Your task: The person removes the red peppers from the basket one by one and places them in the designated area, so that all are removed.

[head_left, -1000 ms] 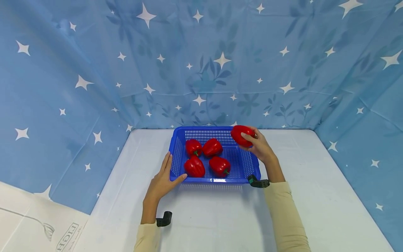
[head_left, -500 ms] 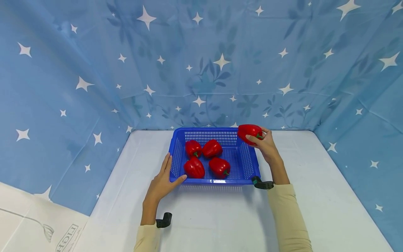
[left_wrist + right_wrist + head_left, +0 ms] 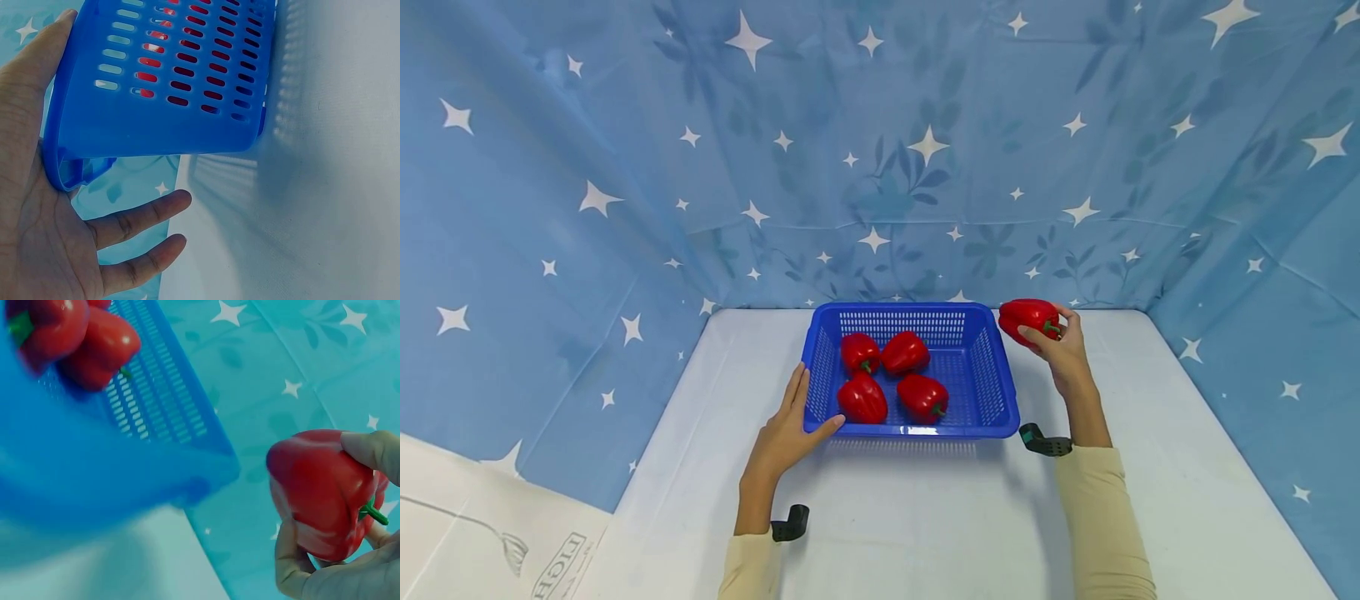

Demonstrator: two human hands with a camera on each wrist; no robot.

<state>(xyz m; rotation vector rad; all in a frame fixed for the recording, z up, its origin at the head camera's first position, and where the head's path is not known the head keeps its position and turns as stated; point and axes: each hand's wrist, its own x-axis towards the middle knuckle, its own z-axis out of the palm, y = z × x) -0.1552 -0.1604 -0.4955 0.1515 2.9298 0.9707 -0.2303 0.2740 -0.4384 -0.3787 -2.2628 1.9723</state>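
A red bell pepper with a green stem is held in my right hand, past the right side of the blue plastic basket. In the right wrist view the thumb presses one side of this pepper and the fingers curl round the other. My left hand rests at the basket's front left corner. From the left wrist, the thumb lies along the rim and two straight fingers stretch out beside the basket wall. Several more red peppers lie inside the basket.
The basket stands on a white table, near its back edge. Behind and at the sides hangs a blue curtain with white stars. A black wrist device on the right arm is close to the basket's front right corner.
My right hand has carried the pepper rightward, from over the basket's back right corner to outside its right rim. The left hand and the basket have stayed in place.
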